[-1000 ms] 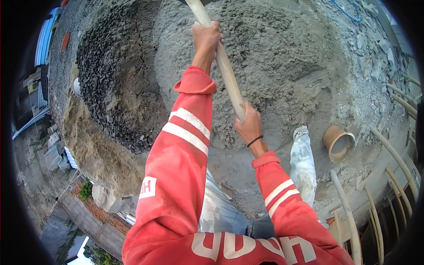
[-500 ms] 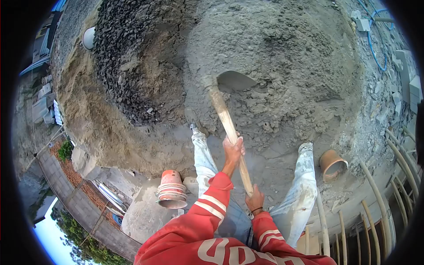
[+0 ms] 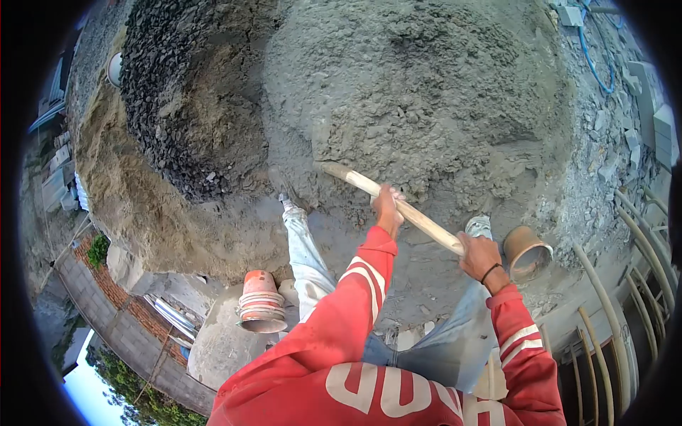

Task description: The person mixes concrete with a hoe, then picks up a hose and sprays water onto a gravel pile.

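Observation:
A hoe with a pale wooden handle (image 3: 430,226) lies slantwise across my front, its far end at the wet grey concrete mix (image 3: 455,106). Its blade is hard to make out now, blending into the grey mass. My left hand (image 3: 387,207) is closed around the middle of the handle. Near the handle's butt end, my right hand (image 3: 482,255) grips it, a dark band at the wrist. Both arms wear red sleeves with white stripes. My legs stand apart at the near edge of the mix.
Dark gravel (image 3: 160,135) and brown sand (image 3: 106,192) are heaped at the left. Stacked buckets (image 3: 261,298) stand beside my left leg, and another bucket (image 3: 526,252) lies by my right foot. Wooden poles (image 3: 604,312), pale blocks (image 3: 664,135) and a blue hose (image 3: 590,57) are at the right.
My right hand has swung right and up with the butt of the handle, so the hoe lies flatter. The blade, plainly visible before, now merges with the mix. The view has shifted slightly.

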{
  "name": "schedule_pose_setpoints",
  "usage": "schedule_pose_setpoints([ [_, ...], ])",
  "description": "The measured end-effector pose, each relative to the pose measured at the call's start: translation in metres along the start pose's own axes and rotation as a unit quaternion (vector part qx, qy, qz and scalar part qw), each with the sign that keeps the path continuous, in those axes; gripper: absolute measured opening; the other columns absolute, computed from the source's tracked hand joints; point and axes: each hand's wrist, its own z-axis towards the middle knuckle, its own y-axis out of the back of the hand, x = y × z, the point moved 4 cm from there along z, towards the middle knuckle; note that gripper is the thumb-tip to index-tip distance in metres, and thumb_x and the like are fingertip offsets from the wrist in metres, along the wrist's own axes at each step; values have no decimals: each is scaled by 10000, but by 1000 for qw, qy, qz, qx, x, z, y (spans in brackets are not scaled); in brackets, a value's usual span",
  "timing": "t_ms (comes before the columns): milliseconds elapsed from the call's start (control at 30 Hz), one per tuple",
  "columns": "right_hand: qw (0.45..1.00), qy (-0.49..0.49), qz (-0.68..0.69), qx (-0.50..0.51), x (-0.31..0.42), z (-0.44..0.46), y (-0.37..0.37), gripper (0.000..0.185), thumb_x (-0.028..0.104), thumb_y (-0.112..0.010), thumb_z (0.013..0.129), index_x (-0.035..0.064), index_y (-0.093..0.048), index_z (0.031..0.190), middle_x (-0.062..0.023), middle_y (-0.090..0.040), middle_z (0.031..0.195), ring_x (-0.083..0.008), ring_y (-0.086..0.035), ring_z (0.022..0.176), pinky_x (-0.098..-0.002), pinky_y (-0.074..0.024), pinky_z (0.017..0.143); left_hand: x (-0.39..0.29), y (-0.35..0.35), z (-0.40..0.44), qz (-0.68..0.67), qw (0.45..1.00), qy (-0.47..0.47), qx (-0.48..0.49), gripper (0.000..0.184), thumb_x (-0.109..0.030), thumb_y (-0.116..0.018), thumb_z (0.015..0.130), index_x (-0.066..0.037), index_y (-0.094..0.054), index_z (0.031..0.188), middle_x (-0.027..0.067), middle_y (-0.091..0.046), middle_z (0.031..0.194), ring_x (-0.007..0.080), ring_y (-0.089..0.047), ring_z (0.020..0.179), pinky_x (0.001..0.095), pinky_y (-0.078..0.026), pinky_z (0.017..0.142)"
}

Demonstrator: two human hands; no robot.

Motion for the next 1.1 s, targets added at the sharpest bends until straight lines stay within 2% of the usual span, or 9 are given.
schedule_pose_setpoints([
  [233,998,-8,27,-59,-103,-141,-40,351,126,-679,565,143,-568,897,-91,-629,733,-339,-610,693,-458,-461,580,63,17,-200,-49,992,25,111,121,-51,-522,878,-138,-440,897,-8,-403,632,130,-415,526,305,-396,513],
  [400,989,-133,64,22,-16,-220,-32,350,128,-697,555,158,-621,896,-124,-650,779,-339,-620,693,-463,-472,592,39,48,-225,113,984,91,102,108,-109,-542,885,-139,-440,905,-9,-380,626,118,-380,502,300,-373,475],
  [467,960,-233,150,32,23,-158,-48,360,124,-690,592,144,-632,947,-170,-653,794,-368,-626,724,-453,-487,624,22,24,-135,234,964,86,90,104,-116,-539,871,-84,-441,864,16,-415,623,127,-418,489,309,-409,452],
  [533,945,-222,236,-47,39,-87,-76,344,125,-655,649,101,-643,992,-200,-649,781,-406,-624,766,-451,-499,678,14,-15,-35,385,917,49,94,124,-109,-541,865,-30,-459,813,35,-454,613,142,-464,473,318,-435,425],
  [633,876,-160,417,-180,56,-13,-87,300,117,-626,676,38,-646,964,-216,-653,826,-413,-620,792,-454,-499,708,-24,-110,-22,560,805,-184,71,141,-60,-586,843,44,-493,865,74,-514,632,173,-523,445,327,-449,371],
  [800,851,-113,442,-261,77,57,15,475,124,-658,678,49,-577,1140,-207,-656,837,-405,-621,798,-471,-503,727,-111,-260,-100,484,774,-324,249,89,-52,-562,866,-19,-481,884,33,-477,637,126,-477,478,269,-440,429],
  [967,832,-82,443,-323,51,122,112,378,97,-597,698,47,-582,1072,-247,-633,849,-427,-606,827,-501,-481,758,-152,-409,-66,400,783,-285,381,82,-35,-536,894,-11,-478,841,23,-462,655,92,-424,486,228,-384,425],
  [1067,822,-108,455,-325,44,117,75,369,92,-588,710,40,-582,1075,-235,-638,910,-432,-598,849,-500,-480,753,-101,-379,-37,452,792,-255,320,85,-33,-547,879,4,-491,828,38,-478,642,104,-451,482,233,-410,418],
  [1100,816,-144,504,-243,51,106,41,422,117,-621,711,48,-572,1124,-227,-632,950,-396,-602,912,-486,-480,786,-77,-339,-17,532,749,-286,274,102,-57,-571,868,13,-502,841,51,-504,632,131,-492,480,252,-441,426],
])
